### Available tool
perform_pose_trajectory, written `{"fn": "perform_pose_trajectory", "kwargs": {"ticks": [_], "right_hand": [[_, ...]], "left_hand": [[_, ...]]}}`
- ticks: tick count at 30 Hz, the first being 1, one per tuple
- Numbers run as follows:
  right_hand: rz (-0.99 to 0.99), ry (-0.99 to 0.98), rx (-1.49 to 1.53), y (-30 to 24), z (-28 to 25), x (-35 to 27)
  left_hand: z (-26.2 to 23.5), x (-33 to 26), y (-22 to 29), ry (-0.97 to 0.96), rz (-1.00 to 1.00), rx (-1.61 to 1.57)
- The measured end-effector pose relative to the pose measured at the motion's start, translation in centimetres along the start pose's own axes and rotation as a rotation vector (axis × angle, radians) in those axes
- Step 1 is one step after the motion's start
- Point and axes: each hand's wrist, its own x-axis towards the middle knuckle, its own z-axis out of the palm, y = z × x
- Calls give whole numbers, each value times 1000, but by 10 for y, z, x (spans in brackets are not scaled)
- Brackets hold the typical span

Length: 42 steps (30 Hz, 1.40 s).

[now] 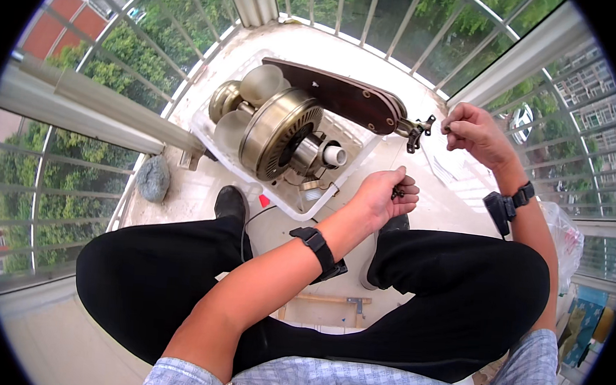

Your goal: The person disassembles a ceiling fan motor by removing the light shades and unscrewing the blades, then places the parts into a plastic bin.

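Observation:
My left hand (390, 197) is turned palm up with its fingers curled around several small dark screws (397, 192). To the upper right, my right hand (477, 132) is closed in a pinch; whatever is between its fingertips is too small to make out. Just left of those fingertips, a dark metal blade bracket (417, 132) sticks out from the stacked brown fan blades (349, 96). The blades rest across a white plastic basket (312, 210). Beside them in the basket lies a brass ceiling fan motor (280, 134) with frosted glass lampshades (262, 84).
White railings and windows surround this small balcony. A grey stone (153, 179) lies at the left wall. White paper (445, 162) is on the floor right of the basket. Between my legs is a wooden frame (322, 308). A clear plastic bag (562, 240) stands at the right.

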Motion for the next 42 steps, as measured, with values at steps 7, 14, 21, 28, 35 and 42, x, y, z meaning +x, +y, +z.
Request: {"fn": "perform_pose_trajectory", "kwargs": {"ticks": [7,14,21,28,35,42], "right_hand": [[8,-49,-344,-94,27,-14],[-45,-198,-516,-144,91,6],[-2,-238,-755,-145,145,30],[45,-104,-849,-125,142,40],[84,-53,-695,-93,136,54],[103,-68,-663,-91,141,65]], "left_hand": [[13,-18,-13,-28,-21,37],[23,-20,2,-105,21,-2],[26,-28,37,-114,137,-161],[21,-36,83,-199,324,-256],[15,-34,85,-120,382,-152],[3,-27,86,-106,417,-180]]}}
